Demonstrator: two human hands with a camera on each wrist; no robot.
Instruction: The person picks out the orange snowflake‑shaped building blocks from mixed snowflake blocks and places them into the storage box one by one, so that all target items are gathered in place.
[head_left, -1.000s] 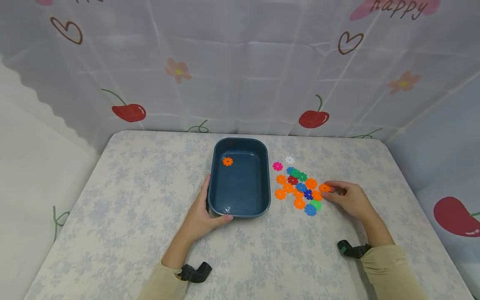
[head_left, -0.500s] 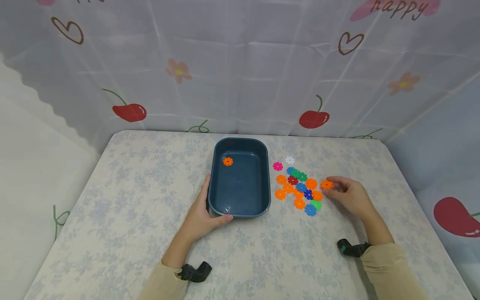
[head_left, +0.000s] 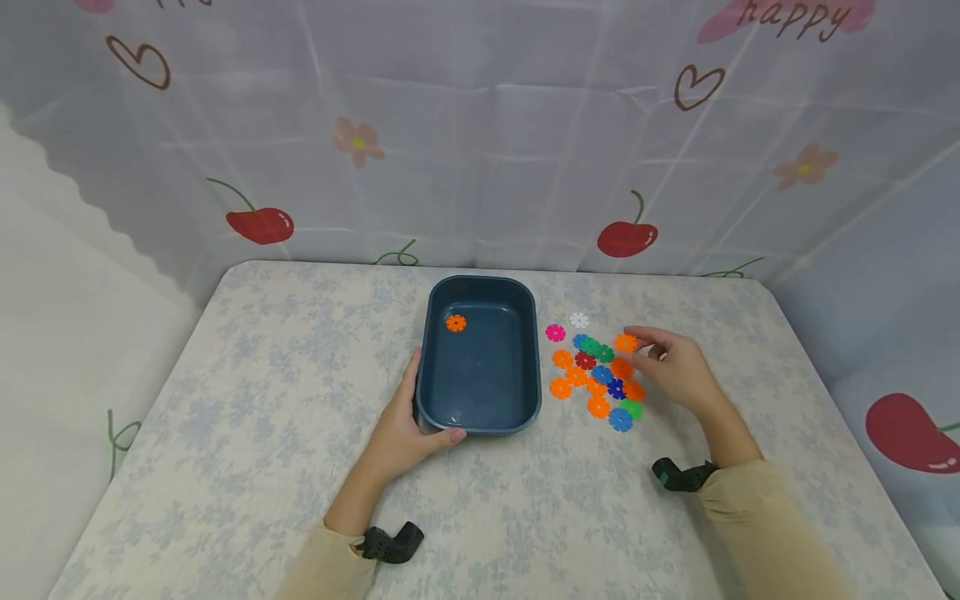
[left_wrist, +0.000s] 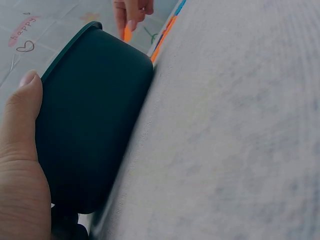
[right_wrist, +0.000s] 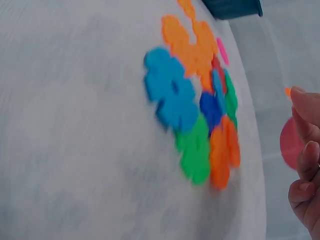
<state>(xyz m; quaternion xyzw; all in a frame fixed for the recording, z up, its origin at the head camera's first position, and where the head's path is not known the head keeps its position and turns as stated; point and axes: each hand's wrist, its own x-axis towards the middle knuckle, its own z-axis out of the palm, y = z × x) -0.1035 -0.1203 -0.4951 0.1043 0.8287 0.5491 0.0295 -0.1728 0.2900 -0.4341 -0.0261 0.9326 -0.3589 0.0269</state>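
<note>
A dark blue plastic tub [head_left: 480, 375] stands on the table, with one orange notched snowflake disc [head_left: 456, 322] inside. My left hand [head_left: 397, 437] grips its near left corner, fingers along the left side and thumb at the front rim. Between thumb and fingertips my right hand [head_left: 671, 371] pinches another orange snowflake disc [head_left: 626, 342], raised over the right of the loose pile. In the right wrist view only a sliver of that held disc [right_wrist: 288, 93] shows past the thumb. The pile mixes orange, blue, a red disc [head_left: 585, 361] and green discs, several overlapping.
A pink disc [head_left: 555, 332] and a white disc [head_left: 579, 320] lie at the pile's far side, close to the tub's right wall. Behind the table [head_left: 262, 375] hangs a printed curtain [head_left: 472, 167]. Black wrist cameras sit on both forearms.
My right hand has lifted the orange disc from the pile's right edge and carried it up and leftward. My left hand and the tub have stayed put.
</note>
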